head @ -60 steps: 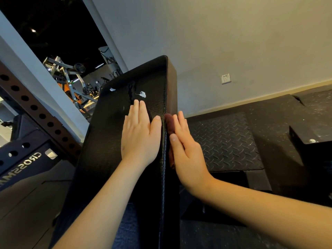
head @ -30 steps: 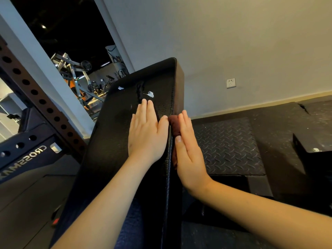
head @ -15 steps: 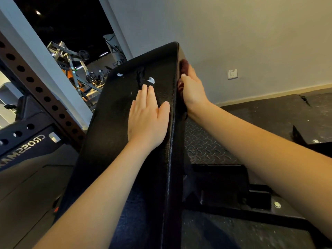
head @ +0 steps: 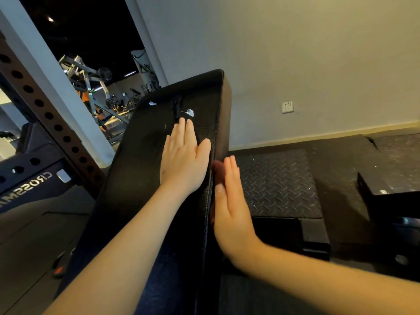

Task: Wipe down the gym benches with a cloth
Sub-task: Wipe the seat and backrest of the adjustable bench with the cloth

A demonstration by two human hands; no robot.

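Note:
A black padded bench backrest [head: 145, 169] slopes up and away from me, with a small white tear near its top. My left hand [head: 184, 160] lies flat on its upper face, fingers straight. My right hand [head: 229, 201] presses flat against the pad's right side edge with straight fingers. A dark red cloth [head: 217, 168] is squeezed between that palm and the edge; only a small part shows past my fingertips.
A brown perforated rack post [head: 47, 114] with a dark crossbar stands to the left. A black diamond-plate mat [head: 277, 180] covers the floor on the right, and a black block [head: 386, 196] sits at the far right. A wall socket [head: 287, 107] is on the beige wall.
My right hand has slid with the cloth from near the pad's top edge back down its right side toward me. The left hand has stayed flat in place.

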